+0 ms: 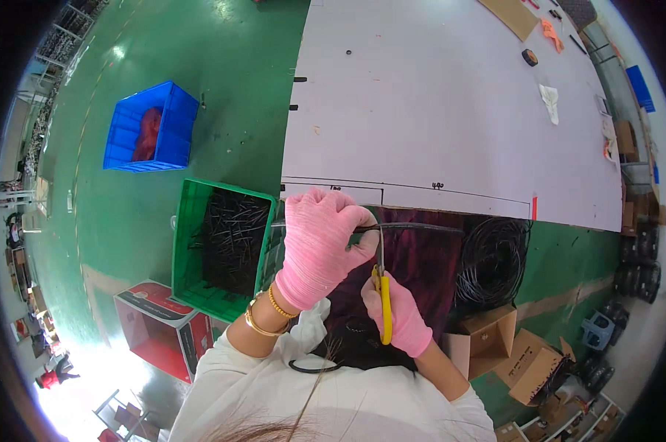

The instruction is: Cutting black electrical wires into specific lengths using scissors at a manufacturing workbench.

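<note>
Both of my hands wear pink gloves. My left hand [322, 243] is closed around a black cable or thin tube [425, 227] that runs crosswise along the table's near edge. My right hand [406, 317], lower and to the right, grips a pair of yellow-handled cutters [386, 309]. Their metal jaws point away from me and reach the black length just right of my left fingertips. Whether the blades have closed on it, I cannot tell. To the right lies a coil of black cable or tubing [493, 261].
The white table [436, 110] has pencilled lines and a red mark [535, 208] along its near edge. Left of me, a green crate [187, 243] holds many short black pieces. Beyond is a blue crate [156, 99]. Cardboard boxes [491, 339] sit at lower right, a red box [152, 335] at left.
</note>
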Demonstrator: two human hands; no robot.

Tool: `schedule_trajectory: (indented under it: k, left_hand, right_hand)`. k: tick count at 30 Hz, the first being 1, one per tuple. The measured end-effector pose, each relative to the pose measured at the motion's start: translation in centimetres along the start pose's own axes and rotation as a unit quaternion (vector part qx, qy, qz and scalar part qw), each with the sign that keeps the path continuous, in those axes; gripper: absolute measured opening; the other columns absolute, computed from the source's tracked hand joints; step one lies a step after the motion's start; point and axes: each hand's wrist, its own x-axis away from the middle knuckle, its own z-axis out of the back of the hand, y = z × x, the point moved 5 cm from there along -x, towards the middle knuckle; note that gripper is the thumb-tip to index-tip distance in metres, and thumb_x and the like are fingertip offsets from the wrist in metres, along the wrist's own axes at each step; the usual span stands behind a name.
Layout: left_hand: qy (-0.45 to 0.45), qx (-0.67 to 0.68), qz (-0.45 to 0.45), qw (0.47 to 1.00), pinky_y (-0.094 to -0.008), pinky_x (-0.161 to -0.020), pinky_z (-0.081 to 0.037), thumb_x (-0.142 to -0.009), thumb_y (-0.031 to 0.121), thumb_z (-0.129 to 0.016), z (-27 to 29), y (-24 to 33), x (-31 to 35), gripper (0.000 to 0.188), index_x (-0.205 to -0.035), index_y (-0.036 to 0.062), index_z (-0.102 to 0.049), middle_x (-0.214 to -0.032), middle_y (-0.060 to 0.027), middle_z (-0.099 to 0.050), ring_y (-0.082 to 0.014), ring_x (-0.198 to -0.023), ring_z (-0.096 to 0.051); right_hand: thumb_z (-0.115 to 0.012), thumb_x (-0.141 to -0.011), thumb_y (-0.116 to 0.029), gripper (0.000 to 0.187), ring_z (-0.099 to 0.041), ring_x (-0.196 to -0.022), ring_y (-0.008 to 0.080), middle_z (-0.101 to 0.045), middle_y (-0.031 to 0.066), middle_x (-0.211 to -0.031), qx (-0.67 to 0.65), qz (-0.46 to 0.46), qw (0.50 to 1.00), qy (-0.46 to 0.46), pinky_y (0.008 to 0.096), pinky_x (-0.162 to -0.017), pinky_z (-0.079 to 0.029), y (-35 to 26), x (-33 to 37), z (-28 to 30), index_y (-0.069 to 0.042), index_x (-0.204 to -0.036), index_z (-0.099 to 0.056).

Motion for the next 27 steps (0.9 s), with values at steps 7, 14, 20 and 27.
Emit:
schedule_trajectory:
  k: [7, 14, 20, 27]
  left_hand:
    - [0.011, -0.035, -0.013, 0.999, -0.0393, -0.076, -0.038, -0.064, 0.017, -0.076, 0.1, 0.4, 0.1, 0.016, -0.076, 0.0203, -0.067, -0.083, 0.0032, -0.06, -0.0234, -0.084, -0.056]
    - [0.008, -0.005, -0.033, 0.999, -0.0392, -0.075, -0.043, -0.067, 0.012, -0.075, 0.4, 0.3, 0.3, 0.021, -0.086, 0.0181, -0.067, -0.083, 0.0013, -0.061, -0.0244, -0.081, -0.058]
    - [-0.235, 0.337, 0.091, 0.907, -0.0266, -0.075, -0.052, -0.077, -0.006, -0.058, -0.3, 0.0, -0.4, 0.039, -0.115, 0.0042, -0.064, -0.097, -0.0075, -0.07, -0.0111, -0.089, -0.066]
    - [-0.332, 0.529, 0.156, 0.765, -0.0246, -0.078, -0.053, -0.08, -0.003, -0.062, -1.4, -0.4, -0.6, 0.021, -0.101, -0.0001, -0.067, -0.095, -0.0063, -0.071, -0.0107, -0.088, -0.067]
  right_hand:
    - [-0.052, -0.1, -0.016, 0.013, -0.054, -0.076, 0.0187, -0.053, 0.0059, -0.082, 0.249, 0.005, 0.966, 0.07, 0.0279, -0.072, -0.046, -0.7, 0.0, -0.5, -0.002, -0.097, -0.053]
    - [-0.064, -0.093, -0.021, 0.022, -0.061, -0.066, 0.0366, -0.057, 0.019, -0.071, 0.344, 0.036, 0.925, 0.158, 0.0371, -0.062, -0.049, -1.4, 0.5, -0.5, -0.002, -0.091, -0.056]
    - [-0.052, -0.097, -0.009, 0.007, -0.047, -0.048, 0.0097, -0.049, 0.0, -0.061, 0.329, 0.064, 0.937, 0.102, 0.0239, -0.045, -0.036, -0.9, 1.0, -1.0, -0.002, -0.095, -0.053]
    - [-0.071, -0.09, -0.02, 0.023, -0.059, -0.054, 0.024, -0.054, 0.0116, -0.06, 0.346, -0.01, 0.927, 0.141, 0.033, -0.054, -0.047, -1.7, 1.6, -1.4, -0.003, -0.084, -0.057]
